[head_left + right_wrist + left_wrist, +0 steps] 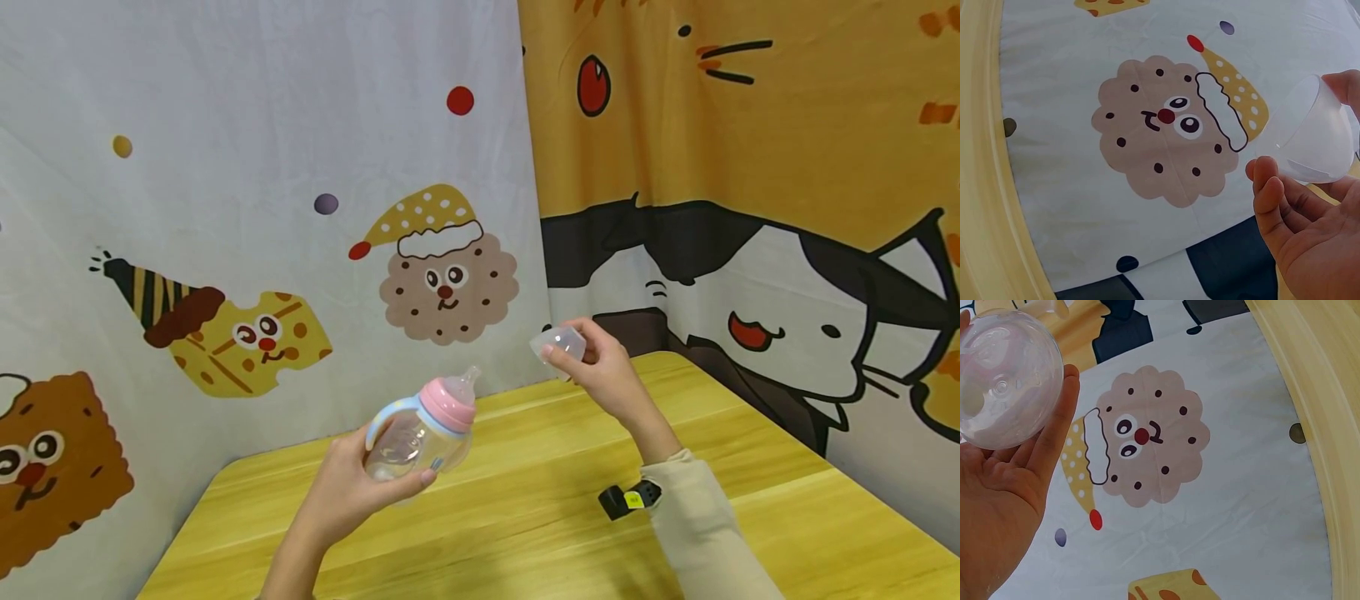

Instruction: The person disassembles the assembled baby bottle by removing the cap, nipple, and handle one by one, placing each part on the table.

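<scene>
The left hand (pixel 347 487) grips a clear, rounded baby bottle (pixel 405 450), tilted above the smooth, wood-grained table (pixel 517 533); its round pink collar (pixel 447 407) carries a translucent nipple (pixel 467 383), and a curved, pale-blue handle (pixel 386 414) arches from its side. The right hand (pixel 609 379) pinches a translucent, cup-shaped cap (pixel 567 340), apart from the bottle, also above the table.

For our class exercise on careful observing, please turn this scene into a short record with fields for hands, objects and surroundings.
Left hand: holds a bottle, which is tilted
Right hand: holds a see-through cap, apart from the bottle
Bottle top: pink collar, uncovered teat
Bottle side: pale blue handle
Table: yellowish wood grain
Backdrop: cloth printed with cartoon faces
</scene>
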Tool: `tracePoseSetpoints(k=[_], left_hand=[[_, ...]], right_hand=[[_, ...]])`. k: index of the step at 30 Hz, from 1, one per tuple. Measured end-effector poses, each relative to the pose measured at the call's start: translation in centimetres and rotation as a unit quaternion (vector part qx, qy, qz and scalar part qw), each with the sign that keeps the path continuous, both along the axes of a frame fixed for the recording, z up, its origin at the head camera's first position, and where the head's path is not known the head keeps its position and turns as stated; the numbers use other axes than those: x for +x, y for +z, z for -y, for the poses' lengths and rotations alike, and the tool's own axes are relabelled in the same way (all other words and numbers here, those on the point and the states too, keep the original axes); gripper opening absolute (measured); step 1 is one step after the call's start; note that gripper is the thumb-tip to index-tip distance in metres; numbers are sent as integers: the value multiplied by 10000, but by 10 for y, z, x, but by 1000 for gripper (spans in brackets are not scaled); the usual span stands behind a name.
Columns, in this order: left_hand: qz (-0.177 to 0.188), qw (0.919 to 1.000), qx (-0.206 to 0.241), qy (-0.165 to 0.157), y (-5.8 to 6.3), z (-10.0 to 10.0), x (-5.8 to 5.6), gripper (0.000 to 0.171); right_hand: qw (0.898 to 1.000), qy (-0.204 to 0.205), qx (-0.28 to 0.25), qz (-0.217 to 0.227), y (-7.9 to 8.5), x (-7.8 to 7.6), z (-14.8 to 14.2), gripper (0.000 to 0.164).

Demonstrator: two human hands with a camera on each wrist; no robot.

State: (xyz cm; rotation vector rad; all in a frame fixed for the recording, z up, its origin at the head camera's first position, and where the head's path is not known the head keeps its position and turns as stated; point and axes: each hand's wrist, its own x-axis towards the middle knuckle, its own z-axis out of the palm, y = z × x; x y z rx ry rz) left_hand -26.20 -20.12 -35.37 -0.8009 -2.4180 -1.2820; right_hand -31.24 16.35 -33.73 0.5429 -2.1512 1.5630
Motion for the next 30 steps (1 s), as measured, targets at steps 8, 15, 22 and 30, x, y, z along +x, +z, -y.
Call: tracePoseSetpoints(k=[8, 15, 22, 30], left_hand=[[7, 10000, 14, -5, 1, 0, 1, 55], [-20, 10000, -4, 2, 1, 1, 1, 55], [78, 10000, 55, -26, 3, 0, 2, 56], [42, 10000, 32, 0, 4, 0, 3, 56]], right_hand=[[10000, 14, 10, 59, -1, 0, 1, 36], [9999, 20, 48, 98, -2, 0, 1, 36], [9999, -18, 68, 76, -1, -1, 0, 37], [9999, -51, 109, 75, -1, -1, -1, 38]])
